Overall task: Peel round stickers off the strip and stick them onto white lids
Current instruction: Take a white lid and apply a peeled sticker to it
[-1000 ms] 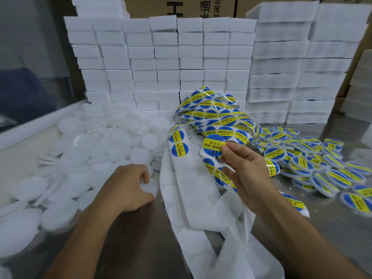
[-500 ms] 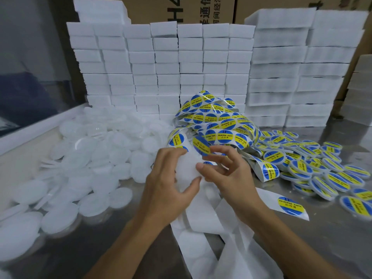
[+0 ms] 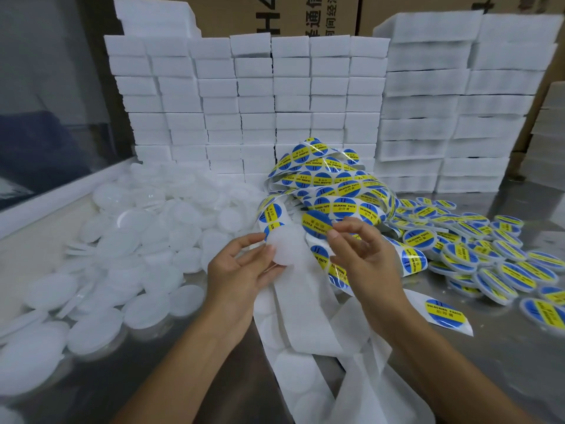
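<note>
Over the steel bench (image 3: 189, 381), the left hand (image 3: 241, 270) is holding a white lid (image 3: 286, 249) in curled fingers, while the right hand (image 3: 363, 255) is pinching a round sticker (image 3: 316, 224) just right of and above it.

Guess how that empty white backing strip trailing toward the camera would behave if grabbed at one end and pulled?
Probably floppy: the backing strip already lies in loose folds and twists over the metal table. Likely very light, thin enough to crease. It may drag the tangled sticker strip along, since they look continuous.
</note>
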Tool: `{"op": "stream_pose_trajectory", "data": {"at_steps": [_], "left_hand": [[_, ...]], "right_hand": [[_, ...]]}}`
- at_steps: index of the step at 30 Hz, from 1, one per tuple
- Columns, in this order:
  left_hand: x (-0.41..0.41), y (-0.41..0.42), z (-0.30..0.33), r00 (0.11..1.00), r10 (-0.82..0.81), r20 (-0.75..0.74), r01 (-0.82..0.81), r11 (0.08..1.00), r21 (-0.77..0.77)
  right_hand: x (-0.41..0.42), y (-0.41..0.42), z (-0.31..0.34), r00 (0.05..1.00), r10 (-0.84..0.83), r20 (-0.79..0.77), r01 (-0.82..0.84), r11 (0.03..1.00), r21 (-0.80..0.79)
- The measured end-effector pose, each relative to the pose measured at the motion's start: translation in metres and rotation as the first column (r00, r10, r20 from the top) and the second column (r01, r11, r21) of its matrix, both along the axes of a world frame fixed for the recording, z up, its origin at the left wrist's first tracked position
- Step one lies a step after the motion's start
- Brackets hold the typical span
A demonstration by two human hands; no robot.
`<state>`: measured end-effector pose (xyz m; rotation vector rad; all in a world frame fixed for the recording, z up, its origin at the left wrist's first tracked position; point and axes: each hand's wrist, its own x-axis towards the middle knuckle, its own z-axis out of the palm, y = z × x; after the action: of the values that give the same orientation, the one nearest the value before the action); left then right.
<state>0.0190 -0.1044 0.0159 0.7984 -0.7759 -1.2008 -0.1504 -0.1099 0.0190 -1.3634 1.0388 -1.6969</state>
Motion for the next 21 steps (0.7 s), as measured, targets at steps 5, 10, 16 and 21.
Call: {"op": "stream_pose_trajectory", "data": {"at_steps": [5,10,16,21], "left_hand": [[0.003,-0.001,-0.002,0.999,-0.017,-0.047,0.020,0.998,0.061],[0.002,-0.001,-0.002,0.995,-0.071,-0.070,0.075,0.995,0.063],[-0.001,0.000,-0.001,0.994,-0.091,-0.060,0.094,0.994,0.063],[0.000,0.000,-0.001,0.994,-0.075,-0.082,0.081,0.994,0.070]], "right_hand": [[-0.006,0.000,0.009,0.993,0.053,0.105,-0.061,0.995,0.075],[0.003,0.005,0.006,0.983,0.175,0.050,-0.180,0.972,0.153],[0.006,0.007,0.005,0.988,0.155,0.016,-0.155,0.978,0.141],[0.007,0.008,0.005,0.988,0.155,0.004,-0.154,0.978,0.143]]}}
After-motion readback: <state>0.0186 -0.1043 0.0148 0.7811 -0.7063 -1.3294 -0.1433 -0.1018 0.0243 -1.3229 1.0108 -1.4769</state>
